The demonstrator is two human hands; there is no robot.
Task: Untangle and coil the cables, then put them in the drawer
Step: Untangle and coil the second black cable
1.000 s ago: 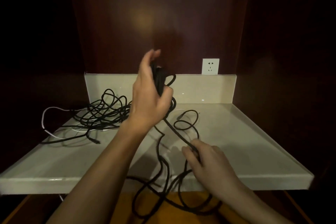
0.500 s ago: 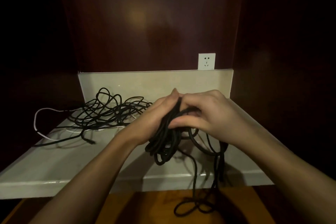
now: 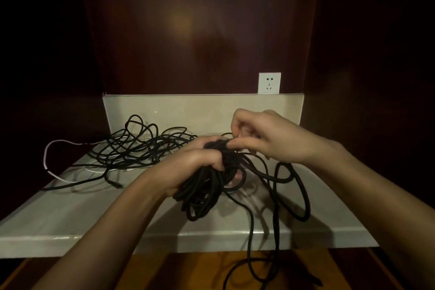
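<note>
Right hand [image 3: 270, 139] lifted, pinching black cable [image 3: 207, 186]; left hand [image 3: 188, 169] grips its coil

Countertop: a pale stone countertop [image 3: 70, 219] is seen spanning the recess, its front edge rounded and glossy.
Backsplash: a low backsplash [image 3: 188, 110] of the same pale stone is set along the rear.
Socket: a white wall socket [image 3: 269, 83] is mounted just above the backsplash, right of centre.
Wall panel: dark reddish wood panelling [image 3: 200, 30] is lit by a soft glare.
Floor: orange-brown wood [image 3: 176, 271] is glimpsed below the counter's edge.
</note>
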